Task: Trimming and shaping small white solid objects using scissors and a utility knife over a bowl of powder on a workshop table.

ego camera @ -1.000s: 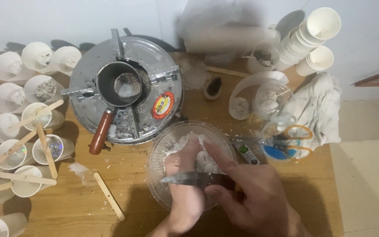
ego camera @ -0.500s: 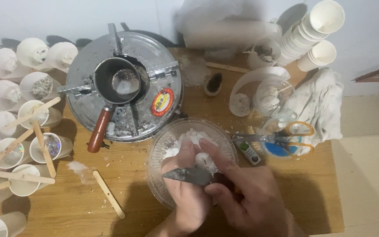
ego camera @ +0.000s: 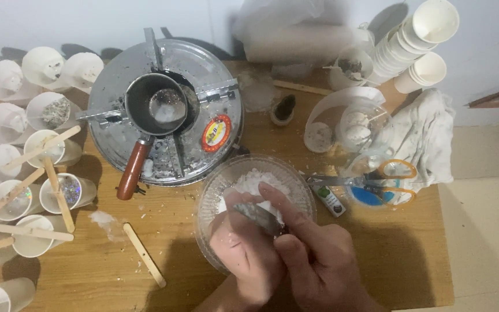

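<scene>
From the head camera, both hands worked over a clear glass bowl point(ego camera: 215, 190) that stood on the wooden table point(ego camera: 99, 271), just in front of the round metal burner point(ego camera: 203, 75). The bowl held a heap of white wax chunks point(ego camera: 255, 182). The left hand point(ego camera: 244, 248) was curled around one white lump at the near side of the bowl, the fingers closed on it so that little of the lump showed. The right hand point(ego camera: 319, 260) gripped a knife point(ego camera: 258, 215) — its handle was hidden in the fist, and the index finger lay stretched along the back of the blade. The blade slanted up and left, its tip touching the lump against the left hand's thumb.

On the burner sat a small metal pot point(ego camera: 158, 104) with a brown handle pointing toward the person. Paper cups point(ego camera: 50, 112) crowded the left edge of the table, several bridged by flat wooden sticks point(ego camera: 33, 233); one loose stick point(ego camera: 143, 255) lay left of the bowl. To the right of the bowl lay orange-handled scissors point(ego camera: 376, 179) — beside a crumpled white cloth point(ego camera: 423, 138) — and stacked white cups point(ego camera: 417, 40) leaned against the wall.
</scene>
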